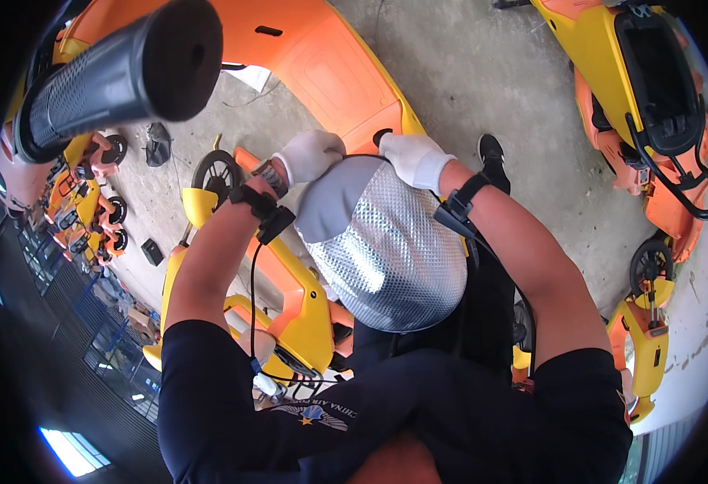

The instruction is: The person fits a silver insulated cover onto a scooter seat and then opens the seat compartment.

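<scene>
In front of me is a scooter seat wrapped in a silver, quilted-looking seat cover (406,258) with a smooth grey patch at its far left. My left hand (309,156), in a white glove, is closed at the cover's far left edge. My right hand (414,159), also gloved, is closed on the cover's far right edge, its fingertips beside a small black round part (381,135). The fingertips of the left are hidden behind the edge. Beyond both hands lies the scooter's orange and yellow body (334,68).
A black handlebar grip (120,81) juts in large at upper left. Yellow and orange scooters stand around: one at right with a black rack (664,89), one close at left (297,310), several farther left. Concrete floor (451,56) shows between them. Cables run along my forearms.
</scene>
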The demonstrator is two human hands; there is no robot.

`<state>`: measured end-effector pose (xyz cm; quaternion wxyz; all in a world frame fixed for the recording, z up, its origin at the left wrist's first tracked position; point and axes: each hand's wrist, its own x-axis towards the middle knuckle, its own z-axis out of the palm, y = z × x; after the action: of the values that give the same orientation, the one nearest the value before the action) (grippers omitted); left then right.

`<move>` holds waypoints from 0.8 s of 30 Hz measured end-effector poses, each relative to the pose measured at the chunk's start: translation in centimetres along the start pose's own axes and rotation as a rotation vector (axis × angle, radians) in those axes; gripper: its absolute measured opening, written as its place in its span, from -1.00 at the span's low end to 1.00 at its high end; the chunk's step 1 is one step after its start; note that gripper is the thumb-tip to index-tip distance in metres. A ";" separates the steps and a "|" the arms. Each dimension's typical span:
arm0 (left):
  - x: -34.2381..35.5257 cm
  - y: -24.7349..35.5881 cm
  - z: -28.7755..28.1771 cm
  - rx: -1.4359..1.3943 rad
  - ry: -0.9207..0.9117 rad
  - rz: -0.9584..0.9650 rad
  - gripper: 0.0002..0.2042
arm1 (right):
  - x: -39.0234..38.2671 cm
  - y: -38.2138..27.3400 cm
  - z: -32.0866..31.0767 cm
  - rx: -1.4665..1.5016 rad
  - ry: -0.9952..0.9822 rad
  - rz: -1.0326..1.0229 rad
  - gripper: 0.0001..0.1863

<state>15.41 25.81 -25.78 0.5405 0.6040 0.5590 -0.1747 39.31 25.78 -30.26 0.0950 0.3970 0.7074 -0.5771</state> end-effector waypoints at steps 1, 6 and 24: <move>-0.7 0.3 0.3 -0.012 -0.006 -0.001 -0.78 | 0.4 0.4 0.2 -0.001 -0.012 0.006 -0.76; -7.8 -3.2 4.2 -0.358 0.516 -0.134 -0.74 | -3.5 4.2 0.7 0.088 0.233 0.163 -0.56; -22.4 3.6 28.6 -1.680 0.741 -0.371 -0.42 | -19.0 -0.6 3.7 0.276 0.292 0.178 -0.42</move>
<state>22.71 -8.59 -16.07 0.5507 -0.0663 0.7260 0.4065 50.32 13.88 -19.72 -0.0132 0.5462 0.5900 -0.5944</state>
